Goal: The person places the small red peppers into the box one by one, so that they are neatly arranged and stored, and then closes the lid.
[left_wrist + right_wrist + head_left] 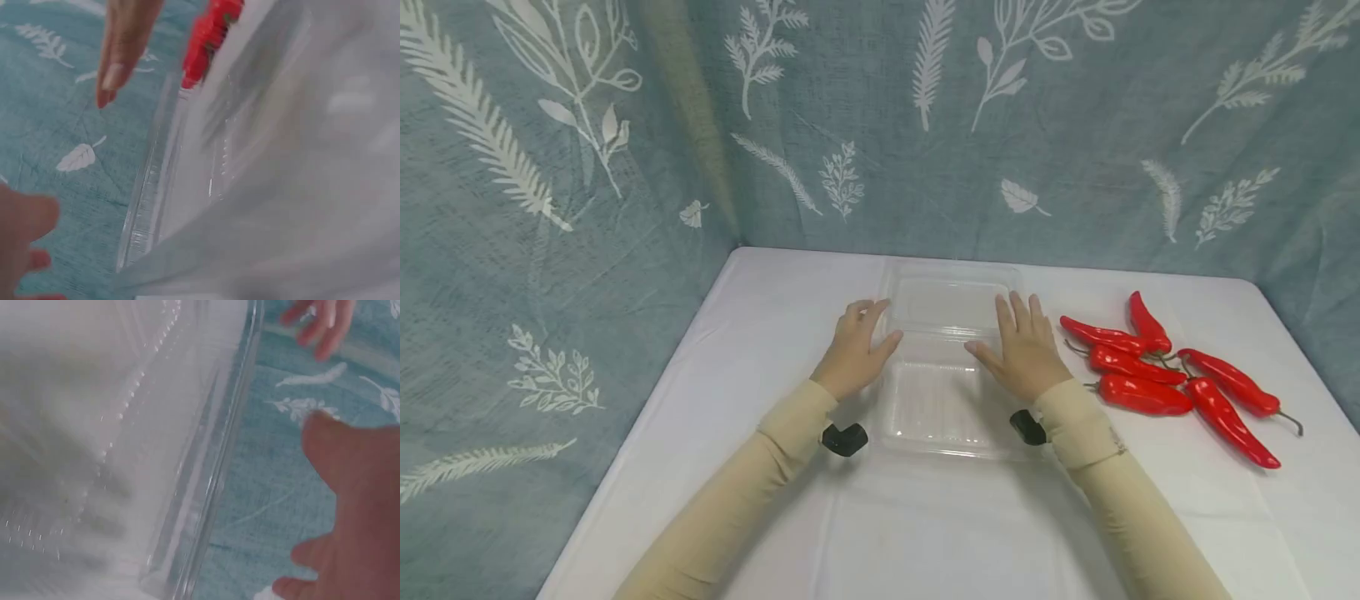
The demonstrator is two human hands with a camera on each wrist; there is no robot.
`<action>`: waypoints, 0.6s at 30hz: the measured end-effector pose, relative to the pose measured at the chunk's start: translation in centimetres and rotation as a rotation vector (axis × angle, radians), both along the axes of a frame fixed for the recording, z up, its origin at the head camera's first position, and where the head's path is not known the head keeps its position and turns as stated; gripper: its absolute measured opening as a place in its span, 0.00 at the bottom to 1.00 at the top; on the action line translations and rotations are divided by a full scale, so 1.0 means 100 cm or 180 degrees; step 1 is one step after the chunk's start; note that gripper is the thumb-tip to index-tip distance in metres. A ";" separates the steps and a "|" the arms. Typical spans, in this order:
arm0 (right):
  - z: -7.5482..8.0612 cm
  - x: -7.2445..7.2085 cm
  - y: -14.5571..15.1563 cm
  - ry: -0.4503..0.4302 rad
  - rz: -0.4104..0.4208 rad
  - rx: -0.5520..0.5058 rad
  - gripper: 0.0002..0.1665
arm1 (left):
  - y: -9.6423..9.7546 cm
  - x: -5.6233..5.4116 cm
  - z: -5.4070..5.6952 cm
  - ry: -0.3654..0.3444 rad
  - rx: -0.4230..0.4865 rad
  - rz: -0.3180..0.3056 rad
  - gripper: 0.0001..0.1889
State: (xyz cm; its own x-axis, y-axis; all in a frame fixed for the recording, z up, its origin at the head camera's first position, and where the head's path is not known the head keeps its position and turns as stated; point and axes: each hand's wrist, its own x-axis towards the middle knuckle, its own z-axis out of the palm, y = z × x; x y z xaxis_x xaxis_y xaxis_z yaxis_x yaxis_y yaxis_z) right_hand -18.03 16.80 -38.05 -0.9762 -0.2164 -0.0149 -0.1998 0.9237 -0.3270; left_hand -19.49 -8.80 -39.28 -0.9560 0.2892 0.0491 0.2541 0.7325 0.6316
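Our left hand [853,350] is open, fingers slightly bent beside the left edge of the clear plastic container [934,333] at the centre of the frame, while our right hand [1026,350] is open too, fingers straight over its right side. We grip nothing with either, though we cannot tell whether any fingertip touches the plastic. As we judge it, the container looks light and thin, so a push from one side alone could skid it across the white table [925,533], and its clear edges are easy to misjudge. The black wrist device [1028,427] on the right could also catch the rim if our arm dips, and a wide rightward swing of that sleeve [1082,425] might knock the peppers. The container lies spread open: its ribbed base [932,408] sits nearer the bottom of the frame and its shallower lid [951,300] above. We make out nothing inside either half; all six red peppers [1138,365] lie outside, loosely clustered at the right of the frame.
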 end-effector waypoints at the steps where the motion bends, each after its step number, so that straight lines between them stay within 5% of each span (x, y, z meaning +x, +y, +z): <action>1: 0.000 0.000 0.002 0.0005 0.0023 -0.0032 0.51 | -0.002 0.001 -0.002 -0.0103 0.0187 0.0046 0.31; 5: 0.004 0.002 0.009 0.0095 0.0140 -0.0143 0.51 | -0.009 0.003 -0.008 -0.0430 0.0566 0.0257 0.29; 11: 0.018 0.011 0.030 0.0351 0.0150 -0.0258 0.48 | -0.010 0.006 -0.018 -0.0767 0.0615 0.0319 0.26; 18: 0.037 0.022 0.069 0.0336 -0.0021 -0.0049 0.44 | -0.009 0.010 -0.023 -0.0788 0.0777 0.0362 0.25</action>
